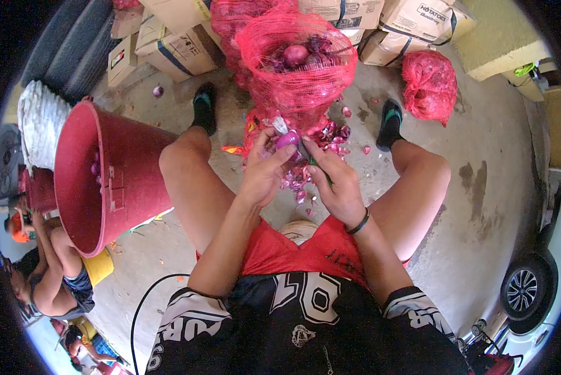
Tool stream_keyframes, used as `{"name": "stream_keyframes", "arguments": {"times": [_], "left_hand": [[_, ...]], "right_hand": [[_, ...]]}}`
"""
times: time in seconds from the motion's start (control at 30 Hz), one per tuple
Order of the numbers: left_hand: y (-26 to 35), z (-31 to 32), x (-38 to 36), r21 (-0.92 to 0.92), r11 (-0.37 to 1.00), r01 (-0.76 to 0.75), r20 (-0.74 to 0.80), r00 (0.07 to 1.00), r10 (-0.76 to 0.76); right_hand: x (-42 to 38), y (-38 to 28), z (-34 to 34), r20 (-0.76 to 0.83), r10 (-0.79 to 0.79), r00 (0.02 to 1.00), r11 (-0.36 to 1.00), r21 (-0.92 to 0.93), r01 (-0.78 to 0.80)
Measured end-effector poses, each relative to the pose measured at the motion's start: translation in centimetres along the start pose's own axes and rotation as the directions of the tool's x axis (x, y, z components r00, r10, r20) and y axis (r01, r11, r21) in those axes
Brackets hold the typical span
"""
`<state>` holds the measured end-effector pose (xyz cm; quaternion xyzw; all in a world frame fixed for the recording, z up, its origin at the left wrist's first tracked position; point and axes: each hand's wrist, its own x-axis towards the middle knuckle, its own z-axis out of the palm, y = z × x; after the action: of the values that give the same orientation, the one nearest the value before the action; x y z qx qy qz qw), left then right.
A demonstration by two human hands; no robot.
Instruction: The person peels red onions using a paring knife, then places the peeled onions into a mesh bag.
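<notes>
Between my knees, my left hand (pixel 265 169) has its fingers wrapped round a purple-red onion (pixel 287 139). A pale, loose piece of skin (pixel 280 125) sticks up at the onion's far end. My right hand (pixel 337 184) grips a small knife (pixel 312 160) with a green handle. Its dark blade is against or very close to the onion's right side; exact contact is hard to see. Just beyond my hands stands an open red mesh sack (pixel 299 94) with onions inside. Onion peelings (pixel 298 181) lie scattered on the floor beneath my hands.
To my left a large red tub (pixel 140 169) is tilted, with some onions inside. Cardboard boxes (pixel 174 47) line the back, and a filled red mesh bag (pixel 429 86) sits at the back right. People sit at far left; a car wheel (pixel 521 289) shows at right.
</notes>
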<state>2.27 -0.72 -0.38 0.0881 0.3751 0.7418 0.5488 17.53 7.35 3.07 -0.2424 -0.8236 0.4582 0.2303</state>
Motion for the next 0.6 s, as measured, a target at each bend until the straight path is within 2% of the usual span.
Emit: {"name": "stream_keyframes", "arguments": {"times": [0.1, 0.3, 0.37, 0.5, 0.6], "left_hand": [[-0.3, -0.3, 0.1, 0.008, 1.0, -0.012, 0.019, 1.0, 0.011], [-0.3, -0.6, 0.1, 0.024, 1.0, -0.007, 0.133, 0.991, 0.004], [-0.1, -0.5, 0.0, -0.003, 1.0, 0.003, 0.164, 0.986, -0.003], [0.0, -0.6, 0.0, -0.028, 1.0, 0.01, 0.149, 0.989, -0.006], [-0.2, -0.7, 0.2, 0.012, 1.0, -0.011, 0.113, 0.994, 0.009]], "right_hand": [[0.0, 0.1, 0.1, -0.056, -0.021, 0.998, 0.999, -0.028, 0.019], [-0.2, 1.2, 0.4, -0.244, 0.017, 0.97, 0.993, 0.116, 0.012], [-0.3, 1.8, 0.1, -0.269, 0.145, 0.952, 0.966, 0.246, -0.077], [-0.5, 1.2, -0.2, -0.129, 0.234, 0.964, 0.862, 0.486, -0.144], [-0.7, 0.9, 0.2, 0.002, 0.186, 0.983, 0.862, 0.48, -0.164]]}}
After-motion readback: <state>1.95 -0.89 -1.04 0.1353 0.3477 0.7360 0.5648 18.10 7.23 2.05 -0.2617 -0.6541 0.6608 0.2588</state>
